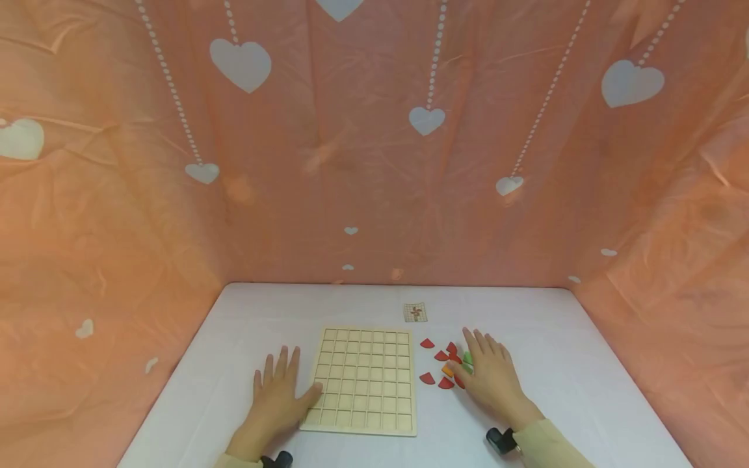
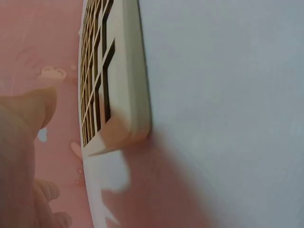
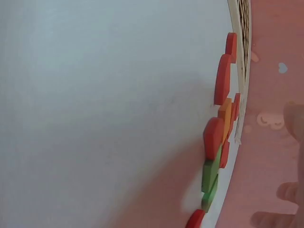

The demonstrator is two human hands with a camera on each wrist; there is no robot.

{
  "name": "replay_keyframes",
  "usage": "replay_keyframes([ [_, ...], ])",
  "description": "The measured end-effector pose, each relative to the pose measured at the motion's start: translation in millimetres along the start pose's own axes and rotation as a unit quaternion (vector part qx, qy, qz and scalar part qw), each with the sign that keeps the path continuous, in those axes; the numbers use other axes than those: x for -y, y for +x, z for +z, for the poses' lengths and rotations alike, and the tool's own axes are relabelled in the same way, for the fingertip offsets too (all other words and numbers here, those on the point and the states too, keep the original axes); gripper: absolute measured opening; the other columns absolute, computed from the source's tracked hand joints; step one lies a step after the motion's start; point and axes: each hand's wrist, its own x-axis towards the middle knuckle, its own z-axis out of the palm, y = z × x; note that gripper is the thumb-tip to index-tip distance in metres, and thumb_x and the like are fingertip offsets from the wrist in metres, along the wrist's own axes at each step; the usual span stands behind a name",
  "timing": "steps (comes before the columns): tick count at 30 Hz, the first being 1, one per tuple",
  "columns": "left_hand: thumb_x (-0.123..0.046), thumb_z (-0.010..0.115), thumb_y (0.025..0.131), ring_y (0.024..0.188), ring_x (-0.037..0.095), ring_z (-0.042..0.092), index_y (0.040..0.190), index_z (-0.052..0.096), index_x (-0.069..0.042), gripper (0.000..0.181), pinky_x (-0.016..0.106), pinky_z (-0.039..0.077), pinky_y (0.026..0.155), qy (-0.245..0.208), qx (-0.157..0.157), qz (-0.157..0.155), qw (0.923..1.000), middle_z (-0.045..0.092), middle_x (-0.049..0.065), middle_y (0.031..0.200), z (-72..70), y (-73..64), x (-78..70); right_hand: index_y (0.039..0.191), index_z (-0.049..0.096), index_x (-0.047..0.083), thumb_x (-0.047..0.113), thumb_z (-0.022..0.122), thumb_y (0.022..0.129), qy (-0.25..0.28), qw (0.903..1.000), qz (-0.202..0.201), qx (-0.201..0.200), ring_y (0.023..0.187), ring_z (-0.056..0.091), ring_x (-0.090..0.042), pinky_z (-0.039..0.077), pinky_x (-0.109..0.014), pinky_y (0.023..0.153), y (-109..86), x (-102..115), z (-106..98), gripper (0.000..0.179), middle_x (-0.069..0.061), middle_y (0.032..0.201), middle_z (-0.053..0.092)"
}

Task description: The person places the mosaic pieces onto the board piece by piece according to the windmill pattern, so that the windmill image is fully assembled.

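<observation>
My left hand (image 1: pixel 279 398), fingers spread, lies at the left side of a wooden grid board (image 1: pixel 365 380), its thumb overlapping the board's edge in the head view. The board's squares hold nothing. My right hand (image 1: pixel 491 377) hovers with straight fingers over a loose group of coloured pieces, partly hiding them. Among these are several red fan-shaped pieces (image 1: pixel 427 378), an orange piece (image 1: pixel 447 370) and green pieces (image 1: pixel 467 357). The right wrist view shows the red (image 3: pixel 222 80), orange (image 3: pixel 224 114) and green pieces (image 3: pixel 212 171) lying flat on the table. Neither hand holds anything.
A small card (image 1: pixel 415 312) with a grid and a reddish pinwheel pattern lies behind the board. The white table (image 1: pixel 281 305) is enclosed by orange cloth (image 1: pixel 363 162) printed with white hearts. Dark wrist cameras (image 1: pixel 500 441) sit at both sleeves.
</observation>
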Motion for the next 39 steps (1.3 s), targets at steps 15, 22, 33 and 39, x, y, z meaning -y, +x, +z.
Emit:
replay_keyframes([
  [15,-0.057,0.057,0.09,0.14,0.053,0.0,0.153,0.022,-0.003,0.09,0.069,-0.006,0.107,-0.03,0.035,0.015,0.9988,0.011,0.027,0.156,10.7,-2.5,-7.4,0.139,0.052,0.01,0.043,0.072,0.085,0.087,0.9962,-0.012,-0.003,0.12,0.05,-0.032,0.035,-0.056,0.103,1.7,9,8,0.066,-0.01,0.127,0.06],
  [22,-0.062,0.055,0.088,0.139,0.054,-0.008,0.152,0.023,-0.001,0.095,0.067,-0.015,0.105,-0.026,0.078,0.031,0.9961,0.008,0.031,0.156,12.5,-4.1,-6.7,0.128,0.063,0.019,0.044,0.076,0.081,0.117,0.992,-0.018,0.042,0.114,0.05,-0.02,0.039,-0.046,0.1,1.7,22,12,0.054,0.002,0.12,0.061],
  [33,-0.07,0.047,0.087,0.141,0.048,-0.014,0.154,0.015,-0.004,0.099,0.06,-0.023,0.104,-0.015,0.106,0.031,0.9938,0.001,0.026,0.158,24.3,1.0,-0.1,0.108,0.072,0.024,0.042,0.078,0.079,0.111,0.9907,-0.066,0.044,0.1,0.047,-0.014,0.036,-0.042,0.09,0.4,29,26,0.034,0.01,0.103,0.061],
  [39,-0.071,0.048,0.087,0.141,0.048,-0.014,0.155,0.014,-0.007,0.099,0.053,-0.029,0.102,-0.011,0.093,0.028,0.9952,-0.001,0.023,0.159,29.2,2.7,5.9,0.101,0.075,0.023,0.035,0.077,0.082,0.088,0.9916,-0.088,0.036,0.099,0.047,-0.017,0.036,-0.041,0.087,3.1,31,27,0.023,0.007,0.103,0.061],
])
